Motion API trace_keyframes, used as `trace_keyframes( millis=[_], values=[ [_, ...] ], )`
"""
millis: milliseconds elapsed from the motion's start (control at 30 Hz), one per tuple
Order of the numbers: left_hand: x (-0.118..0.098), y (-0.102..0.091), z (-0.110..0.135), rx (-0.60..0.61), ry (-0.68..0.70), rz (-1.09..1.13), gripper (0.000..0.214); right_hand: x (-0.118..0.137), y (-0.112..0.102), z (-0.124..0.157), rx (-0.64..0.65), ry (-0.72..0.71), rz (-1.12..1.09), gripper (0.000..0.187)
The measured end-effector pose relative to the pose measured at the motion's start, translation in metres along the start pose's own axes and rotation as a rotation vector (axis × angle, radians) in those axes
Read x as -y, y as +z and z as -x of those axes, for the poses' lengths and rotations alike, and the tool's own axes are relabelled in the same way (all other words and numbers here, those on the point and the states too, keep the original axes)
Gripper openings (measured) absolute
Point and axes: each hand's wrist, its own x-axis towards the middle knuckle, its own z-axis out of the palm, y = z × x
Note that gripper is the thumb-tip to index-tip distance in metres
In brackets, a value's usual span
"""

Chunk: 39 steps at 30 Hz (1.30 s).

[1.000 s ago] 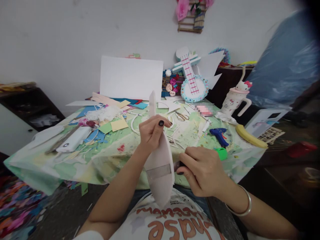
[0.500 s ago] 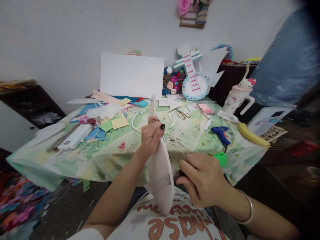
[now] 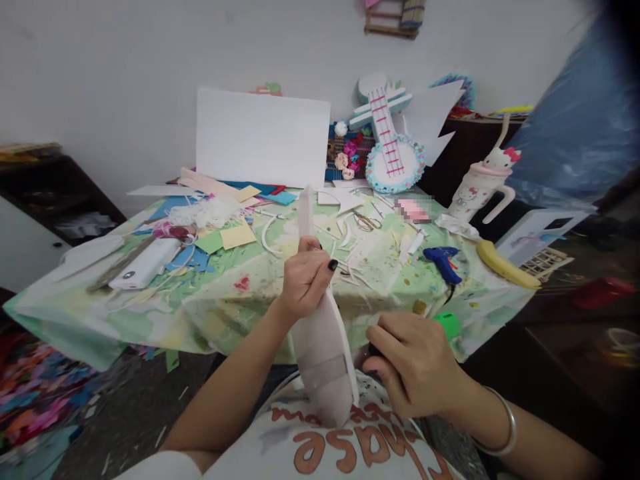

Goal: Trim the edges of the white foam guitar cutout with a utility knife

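A left hand (image 3: 307,277) grips a white board (image 3: 317,333) between desk (image 3: 215,317) and shirt (image 3: 240,460) as I watch, the right hand (image 3: 417,360) curled around a mostly hidden dark tool (image 3: 362,357) that could slip if the board, steadied single-handed, twists.

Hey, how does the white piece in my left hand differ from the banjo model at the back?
The white piece looks plain; the banjo model has pinkish-red lines and a speckled turquoise rim. Your left hand grips the white piece, turned nearly edge-on, while the banjo model stands tilted, front showing. Both are largely white.
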Motion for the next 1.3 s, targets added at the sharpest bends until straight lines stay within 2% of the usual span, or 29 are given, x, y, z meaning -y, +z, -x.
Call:
trace_keyframes(
  millis=[200, 500, 800, 1033, 1300],
  values=[
    [-0.003, 0.001, 0.000, 0.032, 0.042, -0.033, 0.028, 0.003, -0.001, 0.002, -0.005, 0.012, -0.008, 0.035],
    [-0.007, 0.003, -0.001, 0.088, 0.034, -0.107, 0.027, 0.004, -0.002, -0.007, -0.012, 0.016, 0.014, 0.035],
    [-0.014, 0.005, -0.006, 0.124, 0.060, -0.111, 0.028, 0.004, -0.006, -0.015, 0.061, 0.043, -0.028, 0.032],
    [-0.011, 0.006, -0.002, 0.092, 0.050, -0.057, 0.028, -0.002, -0.007, -0.014, 0.106, 0.027, -0.078, 0.034],
    [-0.018, 0.009, -0.004, 0.039, 0.046, -0.068, 0.030, -0.006, -0.007, -0.013, 0.058, -0.009, -0.108, 0.037]
  ],
)
